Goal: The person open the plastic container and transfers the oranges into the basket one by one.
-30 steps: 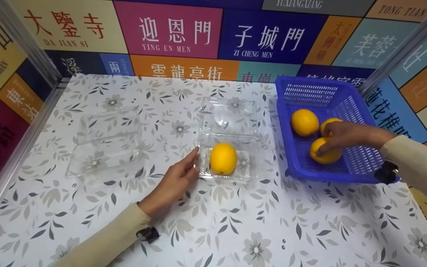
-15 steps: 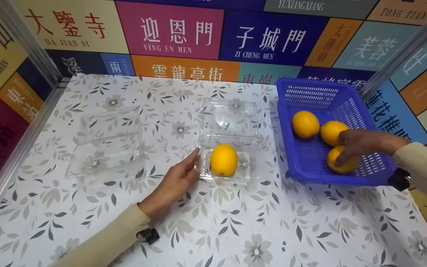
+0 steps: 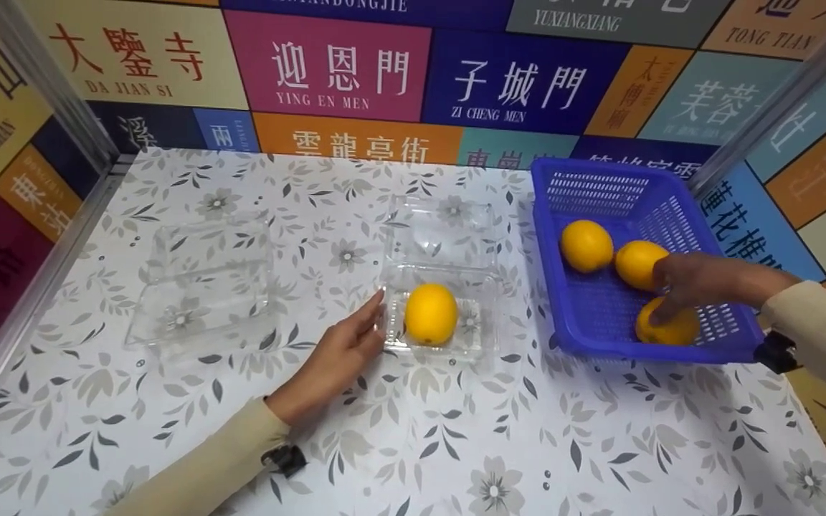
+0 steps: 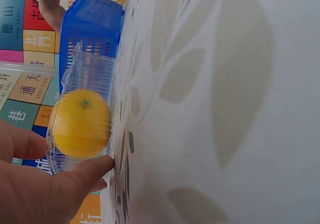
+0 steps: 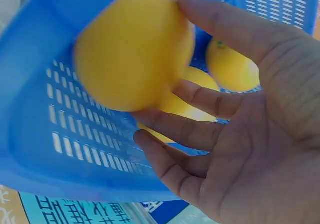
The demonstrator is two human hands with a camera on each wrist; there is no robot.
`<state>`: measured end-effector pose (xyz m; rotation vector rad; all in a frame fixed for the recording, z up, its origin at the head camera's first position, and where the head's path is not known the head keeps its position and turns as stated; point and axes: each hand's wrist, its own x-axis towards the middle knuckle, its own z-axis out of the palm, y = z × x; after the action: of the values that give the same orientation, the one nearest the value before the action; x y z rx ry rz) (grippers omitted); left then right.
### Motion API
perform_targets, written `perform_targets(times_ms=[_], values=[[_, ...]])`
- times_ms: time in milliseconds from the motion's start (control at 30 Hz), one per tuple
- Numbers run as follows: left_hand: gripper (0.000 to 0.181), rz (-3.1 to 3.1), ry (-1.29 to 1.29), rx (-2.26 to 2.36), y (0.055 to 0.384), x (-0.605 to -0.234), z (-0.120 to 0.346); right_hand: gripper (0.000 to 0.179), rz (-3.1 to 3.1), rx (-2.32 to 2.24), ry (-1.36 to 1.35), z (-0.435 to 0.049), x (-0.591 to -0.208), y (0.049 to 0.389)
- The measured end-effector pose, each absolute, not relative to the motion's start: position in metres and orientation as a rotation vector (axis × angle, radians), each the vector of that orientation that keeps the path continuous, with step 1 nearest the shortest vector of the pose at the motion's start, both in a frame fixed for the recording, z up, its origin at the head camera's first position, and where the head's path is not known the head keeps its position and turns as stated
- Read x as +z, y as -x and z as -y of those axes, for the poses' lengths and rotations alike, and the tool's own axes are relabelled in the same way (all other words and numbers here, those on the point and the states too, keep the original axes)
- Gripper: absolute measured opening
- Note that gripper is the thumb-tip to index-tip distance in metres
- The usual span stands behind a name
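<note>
My left hand [image 3: 345, 351] lies beside a clear plastic clamshell box [image 3: 481, 326], its fairly straight fingers touching the box's left side. One orange [image 3: 431, 314] sits in the bottom half of this box, whose lid [image 3: 442, 229] is laid back. In the left wrist view, the same orange [image 4: 82, 121] shows through the clear wall. My right hand [image 3: 707, 279] reaches into a blue plastic basket [image 3: 563, 315]. There, thumb and fingertips hold an orange [image 5: 132, 49] from opposite sides, near the basket's front wall. Two other oranges, a left one [image 3: 586, 246] and a middle one [image 3: 639, 264], lie behind it.
A second clear clamshell box [image 3: 201, 301], lid laid back, stands on the left of the flower-patterned table [image 3: 492, 444]. Panels with printed characters [image 3: 327, 72] rise along the back and sides. A metal post [image 3: 779, 93] stands behind the basket.
Inside the basket, my right hand has moved the front orange right and toward the near wall, uncovering the middle orange. The left hand keeps its place at the box.
</note>
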<state>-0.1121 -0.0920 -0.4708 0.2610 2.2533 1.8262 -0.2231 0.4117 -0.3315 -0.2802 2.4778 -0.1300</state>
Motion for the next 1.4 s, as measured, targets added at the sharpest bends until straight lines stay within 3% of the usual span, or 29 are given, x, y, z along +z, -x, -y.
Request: perform_targets(times_ms=[200,600,1167,1400], values=[[0.068,-2.237,-0.260,1.834,0.113,-0.472,0.092,0.084,-2.516,-0.141,0.296,-0.405,-0.323,0.228],[0.068,-2.227,-0.242,1.830,0.112,-0.472,0.091,0.067,-2.694,-0.258,0.381,-0.390,-0.324,0.234],[0.069,-2.162,-0.177,1.875,0.110,-0.472,0.090,0.070,-2.829,-0.392,0.460,-0.339,-0.320,0.230],[0.069,-2.205,-0.222,1.862,0.109,-0.473,0.091,0.056,-2.876,-0.516,0.572,-0.310,-0.325,0.219]])
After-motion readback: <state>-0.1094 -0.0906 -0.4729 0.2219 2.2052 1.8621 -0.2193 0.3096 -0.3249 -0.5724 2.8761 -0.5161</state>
